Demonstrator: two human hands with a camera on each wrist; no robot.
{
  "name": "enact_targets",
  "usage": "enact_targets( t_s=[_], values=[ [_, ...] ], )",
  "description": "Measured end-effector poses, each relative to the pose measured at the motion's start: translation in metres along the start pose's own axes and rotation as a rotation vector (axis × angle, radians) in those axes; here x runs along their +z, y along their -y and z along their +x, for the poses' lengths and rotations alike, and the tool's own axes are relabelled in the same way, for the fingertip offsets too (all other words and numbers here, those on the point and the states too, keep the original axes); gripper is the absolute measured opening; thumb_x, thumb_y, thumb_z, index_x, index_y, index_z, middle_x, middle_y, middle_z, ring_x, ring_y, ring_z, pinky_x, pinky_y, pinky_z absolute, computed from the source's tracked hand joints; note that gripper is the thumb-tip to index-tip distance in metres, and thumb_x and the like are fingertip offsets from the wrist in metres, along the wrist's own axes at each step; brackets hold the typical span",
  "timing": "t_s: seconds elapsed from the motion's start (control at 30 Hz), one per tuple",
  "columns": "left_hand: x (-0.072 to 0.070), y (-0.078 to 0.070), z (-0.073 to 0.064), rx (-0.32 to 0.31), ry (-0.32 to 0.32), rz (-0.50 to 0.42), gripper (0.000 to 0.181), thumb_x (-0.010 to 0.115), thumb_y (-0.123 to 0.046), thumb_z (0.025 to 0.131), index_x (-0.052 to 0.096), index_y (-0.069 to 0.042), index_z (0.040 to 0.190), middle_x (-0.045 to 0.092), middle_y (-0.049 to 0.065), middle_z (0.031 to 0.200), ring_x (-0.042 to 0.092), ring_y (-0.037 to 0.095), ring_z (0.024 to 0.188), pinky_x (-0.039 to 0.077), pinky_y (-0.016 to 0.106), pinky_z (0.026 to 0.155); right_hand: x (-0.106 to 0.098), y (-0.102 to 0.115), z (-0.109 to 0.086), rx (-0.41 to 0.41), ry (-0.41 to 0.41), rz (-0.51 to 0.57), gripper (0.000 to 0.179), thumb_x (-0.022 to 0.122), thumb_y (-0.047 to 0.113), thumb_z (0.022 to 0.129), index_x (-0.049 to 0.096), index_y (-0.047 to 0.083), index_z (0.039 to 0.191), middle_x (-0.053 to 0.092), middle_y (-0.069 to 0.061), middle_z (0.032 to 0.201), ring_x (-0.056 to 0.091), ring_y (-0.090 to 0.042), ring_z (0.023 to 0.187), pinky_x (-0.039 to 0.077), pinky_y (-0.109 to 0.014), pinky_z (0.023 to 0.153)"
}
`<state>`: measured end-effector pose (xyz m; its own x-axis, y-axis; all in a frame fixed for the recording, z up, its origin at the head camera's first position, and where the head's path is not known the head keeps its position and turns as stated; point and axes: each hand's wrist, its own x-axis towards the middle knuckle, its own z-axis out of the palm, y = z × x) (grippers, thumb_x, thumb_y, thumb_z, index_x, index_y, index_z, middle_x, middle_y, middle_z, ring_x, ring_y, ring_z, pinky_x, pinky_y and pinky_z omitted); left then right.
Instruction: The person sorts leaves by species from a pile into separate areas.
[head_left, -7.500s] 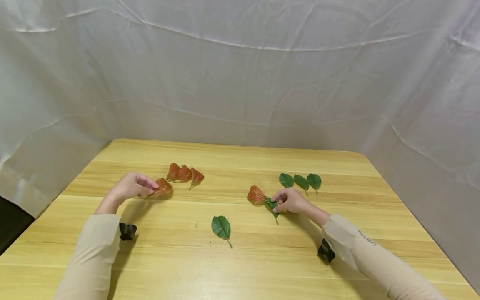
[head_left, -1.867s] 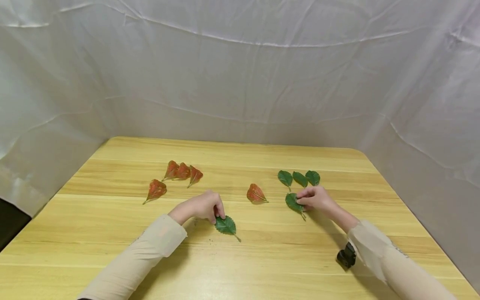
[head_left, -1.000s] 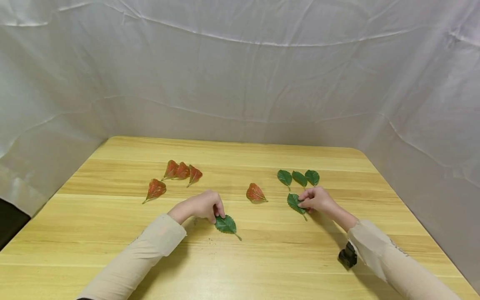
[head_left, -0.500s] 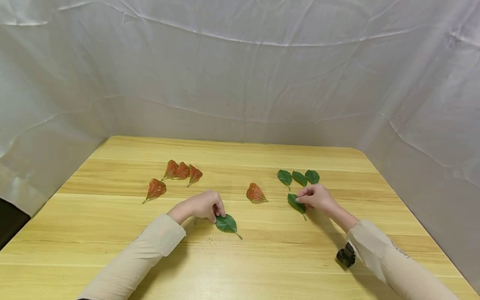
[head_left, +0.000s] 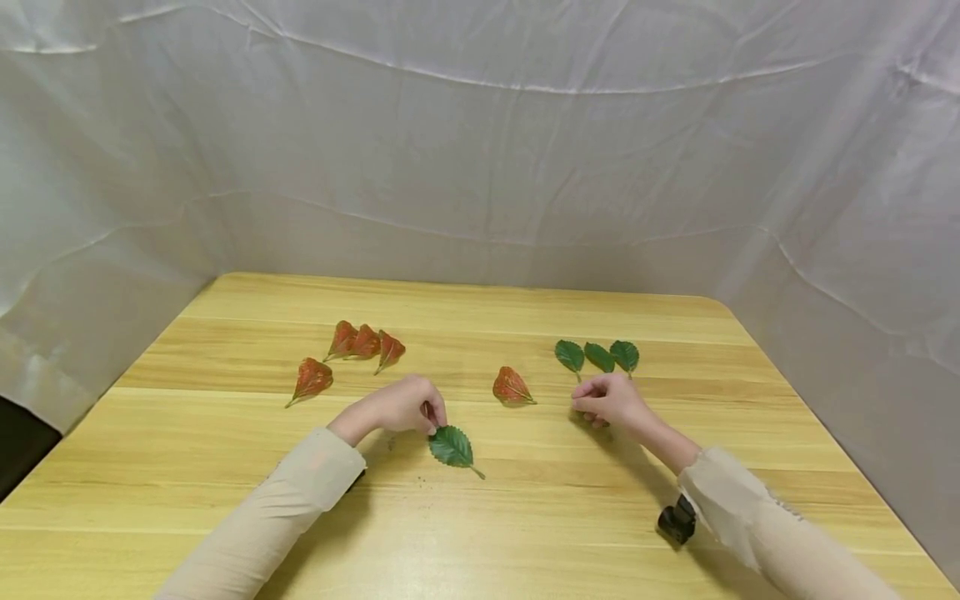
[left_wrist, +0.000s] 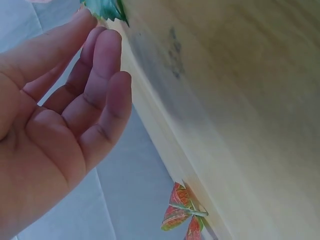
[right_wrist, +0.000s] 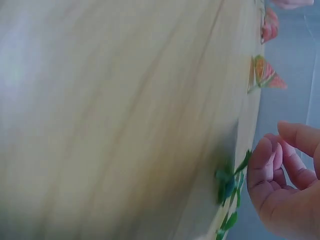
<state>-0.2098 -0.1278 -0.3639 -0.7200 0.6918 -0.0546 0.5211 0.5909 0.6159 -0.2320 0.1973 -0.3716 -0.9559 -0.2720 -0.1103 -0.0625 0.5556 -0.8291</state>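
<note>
My left hand [head_left: 408, 407] pinches the upper left edge of a green leaf [head_left: 452, 447], whose stem points right and toward me. In the left wrist view the thumb and fingertips of that hand [left_wrist: 75, 100] meet at the leaf [left_wrist: 106, 8]. My right hand [head_left: 611, 400] hovers over the table below a row of green leaves [head_left: 599, 357], its fingers loosely bent. In the right wrist view nothing shows between the thumb and fingers of that hand [right_wrist: 290, 200]; green leaves [right_wrist: 227, 185] lie beyond it. The leaf it touched earlier is hidden behind it in the head view.
One red leaf [head_left: 512, 387] lies mid-table, between the hands. At the left, three red leaves [head_left: 366, 342] form a row, with another red leaf [head_left: 311, 379] nearer. Pale cloth [head_left: 480, 183] hangs behind the wooden table [head_left: 480, 533]. A black wrist camera [head_left: 675, 521] sits under the right sleeve.
My right hand has released its green leaf below the row and shifted left. Earlier, my left hand let go of a red leaf at the left and moved to the middle green leaf.
</note>
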Motion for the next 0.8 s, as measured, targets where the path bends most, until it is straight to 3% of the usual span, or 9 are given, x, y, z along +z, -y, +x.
enact_targets(
  t_s=[0.33,0.8],
  values=[
    [-0.004,0.0,-0.002,-0.002,-0.026,-0.02,0.004,0.065,-0.001,0.079,0.068,-0.002,0.08,0.063,-0.001,0.075,0.055,0.005,0.065,0.046,0.019,0.061,0.02,0.01,-0.006,-0.088,0.104,0.055,0.015,0.065,0.003,0.08,0.061,-0.01,0.088,0.06,-0.011,0.073,0.056,-0.022,0.061,0.049,-0.034,0.052],
    [-0.006,0.003,0.0,-0.02,-0.032,-0.068,0.006,0.063,-0.004,0.082,0.068,-0.002,0.082,0.062,-0.002,0.074,0.056,0.008,0.065,0.046,0.02,0.06,0.045,0.024,-0.012,-0.136,0.223,0.114,0.017,0.064,0.003,0.08,0.061,-0.011,0.089,0.059,-0.008,0.071,0.055,-0.019,0.061,0.049,-0.031,0.053]
  ],
)
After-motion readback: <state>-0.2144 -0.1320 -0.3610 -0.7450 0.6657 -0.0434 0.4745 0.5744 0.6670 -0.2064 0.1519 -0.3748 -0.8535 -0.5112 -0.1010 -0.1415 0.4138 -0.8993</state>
